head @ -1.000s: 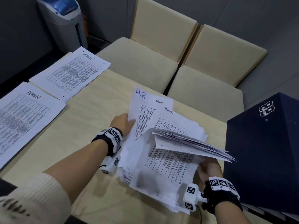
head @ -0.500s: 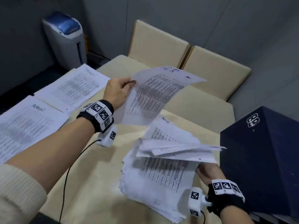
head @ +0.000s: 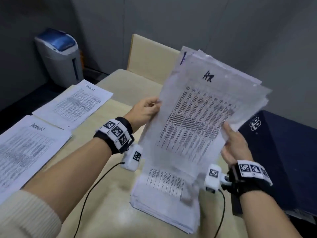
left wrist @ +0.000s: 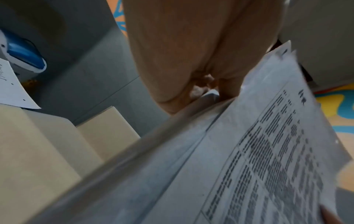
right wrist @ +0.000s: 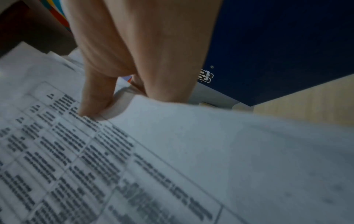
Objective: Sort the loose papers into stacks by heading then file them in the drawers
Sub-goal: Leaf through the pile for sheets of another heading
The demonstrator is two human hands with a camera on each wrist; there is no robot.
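Note:
A sheaf of printed sheets headed HR (head: 197, 117) is raised upright above the table between both hands. My left hand (head: 147, 109) pinches its left edge; my right hand (head: 231, 143) grips its right edge with the thumb on the front. The left wrist view shows the sheaf (left wrist: 258, 151) below the left hand (left wrist: 201, 84). The right thumb (right wrist: 95, 97) presses on the top sheet (right wrist: 172, 151) in the right wrist view. Beneath the sheaf lies the unsorted pile (head: 168, 201). An ADMIN stack (head: 29, 148) and a TASKLIST stack (head: 75, 102) lie at the left.
The wooden table (head: 106, 194) carries a dark blue drawer box (head: 281, 162) at the right edge. Two beige chairs (head: 147, 64) stand behind the table. A grey and blue bin-like unit (head: 59, 55) stands on the floor at the back left. Cables trail from both wrists.
The right hand lifted its sheets off the pile and joined them with the HR sheet that the left hand had raised. Both hands now hold one upright sheaf.

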